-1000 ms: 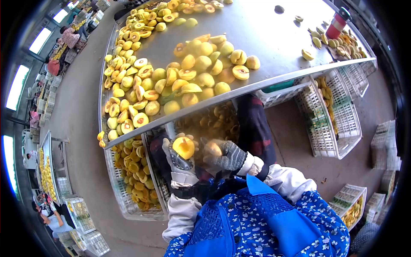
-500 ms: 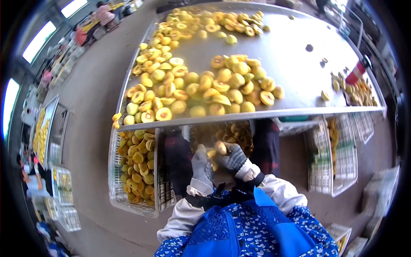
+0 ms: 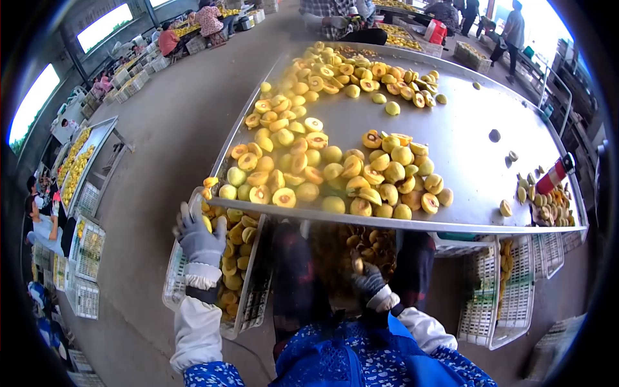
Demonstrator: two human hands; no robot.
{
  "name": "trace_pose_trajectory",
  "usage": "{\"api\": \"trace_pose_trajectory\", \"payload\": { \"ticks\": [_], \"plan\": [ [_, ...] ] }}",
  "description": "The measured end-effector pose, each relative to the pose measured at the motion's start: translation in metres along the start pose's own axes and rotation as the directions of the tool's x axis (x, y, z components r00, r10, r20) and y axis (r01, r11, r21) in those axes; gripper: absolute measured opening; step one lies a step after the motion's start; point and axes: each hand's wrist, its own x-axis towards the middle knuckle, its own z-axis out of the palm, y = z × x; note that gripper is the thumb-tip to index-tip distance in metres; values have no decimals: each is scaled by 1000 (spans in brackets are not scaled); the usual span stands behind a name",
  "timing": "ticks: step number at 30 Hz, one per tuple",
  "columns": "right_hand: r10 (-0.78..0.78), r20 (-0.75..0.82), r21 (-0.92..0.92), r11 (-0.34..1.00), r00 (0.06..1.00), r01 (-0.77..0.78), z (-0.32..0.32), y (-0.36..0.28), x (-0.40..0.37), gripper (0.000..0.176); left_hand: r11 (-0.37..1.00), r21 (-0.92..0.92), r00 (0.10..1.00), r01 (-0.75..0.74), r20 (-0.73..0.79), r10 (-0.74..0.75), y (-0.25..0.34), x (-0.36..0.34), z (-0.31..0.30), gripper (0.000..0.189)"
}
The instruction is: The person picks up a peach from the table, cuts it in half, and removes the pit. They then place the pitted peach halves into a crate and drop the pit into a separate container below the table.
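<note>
My left hand (image 3: 201, 237), in a grey glove, is over the left crate (image 3: 253, 303) of yellow fruit halves. Its fingers are spread, with a yellow fruit piece beside them; whether it touches them is unclear. In front of my lap, my gloved right hand (image 3: 369, 281) is closed round a small light-brown object (image 3: 358, 264) that I cannot identify. Below the table edge, behind that hand, lies a heap of brownish fruit pieces (image 3: 380, 248). Halved yellow fruits (image 3: 332, 155) are piled on the metal table (image 3: 477, 145) above both hands.
A red bottle (image 3: 554, 175) stands among small pieces at the table's right. White crates (image 3: 474, 297) sit below on the right. Another fruit table (image 3: 100, 138) and seated people (image 3: 48, 226) are at the left. More people (image 3: 512, 32) are beyond the table.
My left hand has moved from my lap to the left crate, its fingers now spread. My right hand has shifted slightly down. The view has tilted up, showing more people beyond the table.
</note>
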Motion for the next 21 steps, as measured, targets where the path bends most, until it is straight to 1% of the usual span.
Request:
{"api": "trace_pose_trajectory", "payload": {
  "ticks": [1,2,3,4,5,6,7,8,9,10,11,12,14,15,16,17,19,20,21],
  "plan": [
    [-38,6,28,999,999,38,4,12,2,25,983,111,986,-147,-67,155,11,22,-4,50],
    [43,25,-53,998,999,-41,8,7,-3,28,933,228,944,-279,-116,310,23,43,0,52],
    [132,39,-139,982,990,-125,12,-7,-12,32,967,13,967,-255,-23,255,45,61,10,48],
    [189,72,-230,959,979,-168,16,-26,-18,33,955,-157,965,-251,34,259,59,78,37,49],
    [182,104,-420,899,978,-123,13,-12,-10,38,955,-164,947,-245,172,273,81,96,56,49],
    [175,136,-590,805,975,-62,9,3,-3,42,939,-185,921,-290,212,326,99,110,83,52],
    [182,144,-580,812,973,-66,5,5,3,44,909,-145,852,-391,317,417,119,128,99,56],
    [188,153,-569,820,970,-69,1,4,9,46,893,-70,736,-444,540,408,138,143,109,56],
    [193,162,-558,827,968,-71,-3,3,14,48,827,-55,663,-559,569,486,145,150,131,55],
    [206,210,-571,820,956,-51,-8,-5,18,47,766,-79,548,-638,652,524,152,157,144,55],
    [115,186,-537,844,976,3,-14,8,23,45,697,-113,421,-708,725,545,158,162,153,56],
    [23,157,-504,861,987,60,-19,31,24,44,696,-158,355,-700,770,531,162,164,161,51],
    [-155,112,-444,876,982,189,-20,40,24,41,644,-133,356,-753,741,570,162,160,168,46],
    [-196,112,-471,853,974,226,-21,51,24,41,616,-119,358,-779,722,592,161,155,168,43],
    [-240,116,-501,824,964,265,-22,65,26,40,624,-141,387,-769,674,629,158,148,169,36],
    [-286,122,-532,789,950,306,-24,79,29,39,618,-99,461,-780,578,674,150,136,187,31],
    [-106,104,-521,841,989,145,-19,81,38,38,732,-111,466,-672,704,536,156,132,169,24],
    [-13,94,-513,857,996,59,-15,82,38,37,789,-145,504,-597,697,510,155,130,157,22],
    [6,74,-566,823,997,37,-11,66,32,36,847,-197,621,-494,601,502,152,126,152,25]
  ]
}}
